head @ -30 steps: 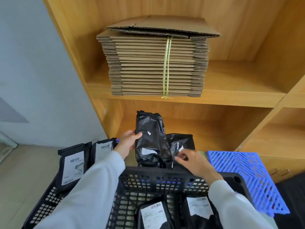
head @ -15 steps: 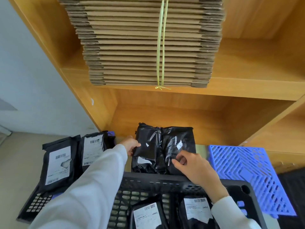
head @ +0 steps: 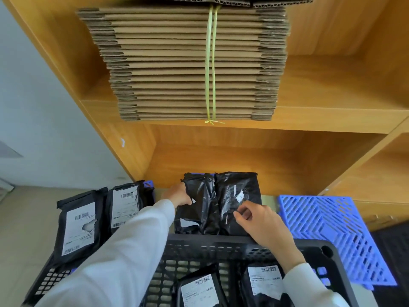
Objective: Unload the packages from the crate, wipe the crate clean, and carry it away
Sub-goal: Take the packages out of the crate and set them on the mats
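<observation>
Currently logged: unloading step, part done, by my reading. My left hand [head: 179, 194] grips the left edge of two black poly packages [head: 218, 202] lying side by side beyond the black crate [head: 221, 251], before the lower shelf [head: 243, 151] opening. My right hand [head: 261, 220] hovers just over the right package, fingers loosely curled, pinching nothing that I can see.

Crate contents: two labelled packages [head: 232, 286] visible, more possibly hidden. Second black crate [head: 47, 282], left: two labelled packages [head: 99, 218] leaning upright. Blue crate [head: 332, 235], right: contents not visible. Upper shelf: tied cardboard stack [head: 188, 63].

Next move calls for letting go and reaching back into the crate.
</observation>
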